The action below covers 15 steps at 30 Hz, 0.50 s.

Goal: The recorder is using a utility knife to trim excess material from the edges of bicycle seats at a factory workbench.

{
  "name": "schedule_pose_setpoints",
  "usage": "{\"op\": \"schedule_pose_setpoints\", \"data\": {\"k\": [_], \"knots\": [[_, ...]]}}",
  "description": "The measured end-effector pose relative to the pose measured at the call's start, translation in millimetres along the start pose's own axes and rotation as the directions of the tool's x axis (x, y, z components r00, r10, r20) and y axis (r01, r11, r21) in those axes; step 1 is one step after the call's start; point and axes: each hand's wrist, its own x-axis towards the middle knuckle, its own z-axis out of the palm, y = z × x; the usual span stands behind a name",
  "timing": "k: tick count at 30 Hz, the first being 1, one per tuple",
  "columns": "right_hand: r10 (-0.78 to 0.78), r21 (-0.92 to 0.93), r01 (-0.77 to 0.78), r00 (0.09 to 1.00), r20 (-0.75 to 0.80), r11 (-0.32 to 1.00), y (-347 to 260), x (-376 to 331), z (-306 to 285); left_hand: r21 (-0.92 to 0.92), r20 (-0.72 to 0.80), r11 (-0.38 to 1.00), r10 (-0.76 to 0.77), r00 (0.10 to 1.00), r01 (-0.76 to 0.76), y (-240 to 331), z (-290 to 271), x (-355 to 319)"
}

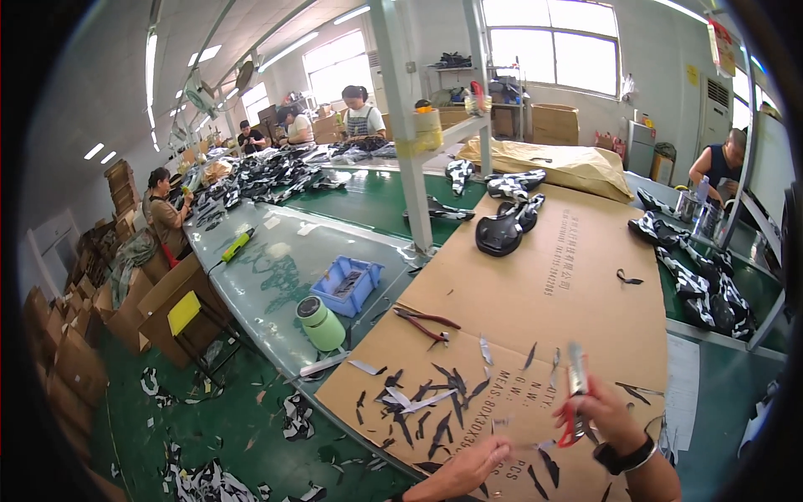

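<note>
My right hand (pixel 602 414) is wrapped round a red-handled cutting tool (pixel 577 376), its silver end pointing up and away; motion blur hides its exact kind. A dark band circles that wrist. My left hand (pixel 481 460) is closed, fingertips pinched together low over the cardboard sheet (pixel 510 309). Whatever it pinches is too small to name. Between and around the hands lie thin black and white scraps (pixel 443 402). Red-handled pliers (pixel 427 325) rest on the cardboard, farther off to the left.
Left of the cardboard stand a green flask (pixel 320 325) and a blue bin (pixel 350 286). A black-and-white moulded piece (pixel 502 230) sits toward the far edge. More such pieces (pixel 711 284) are piled at right. A metal post (pixel 406 125) rises behind. Several people work farther away.
</note>
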Motion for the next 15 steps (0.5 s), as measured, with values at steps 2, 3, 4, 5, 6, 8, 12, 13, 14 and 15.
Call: {"op": "schedule_pose_setpoints", "data": {"k": [2,3,4,5,6,8,12,13,14,15], "knots": [[-0.015,-0.053,0.012,0.998,-0.059,0.999,-7,-10,-35,0.397,0.33,0.908,-0.004,0.944,-0.135,19,3,-11],[-0.035,-0.106,0.023,0.993,-0.113,0.994,-7,-15,-54,0.493,0.417,0.779,0.179,0.891,-0.388,11,7,-14],[-0.03,-0.097,0.018,0.992,-0.124,0.995,-1,-20,-74,0.49,0.429,0.781,0.171,0.887,-0.388,32,11,-10],[-0.104,-0.21,0.05,0.961,-0.254,0.977,7,-26,-91,0.615,0.498,0.702,0.008,0.867,-0.359,56,14,-4],[-0.191,-0.324,0.069,0.911,-0.365,0.944,12,-31,-106,0.725,0.529,0.596,-0.162,0.833,-0.345,74,18,1],[-0.191,-0.227,0.088,0.855,-0.482,0.97,14,-41,-126,0.772,0.494,0.609,-0.393,0.776,-0.184,68,27,21],[-0.325,-0.384,0.094,0.731,-0.6,0.919,31,-67,-185,0.479,0.172,0.853,0.142,0.975,-0.209,56,41,64],[-0.321,-0.429,0.048,0.739,-0.592,0.902,32,-67,-199,0.572,0.098,0.767,0.288,0.953,-0.291,46,44,82],[-0.307,-0.46,0.004,0.75,-0.586,0.888,33,-59,-211,0.626,0.042,0.707,0.392,0.919,-0.33,36,43,93],[-0.245,-0.359,0.011,0.749,-0.616,0.933,26,-53,-211,0.616,-0.005,0.705,0.45,0.893,-0.352,33,41,102]]}}
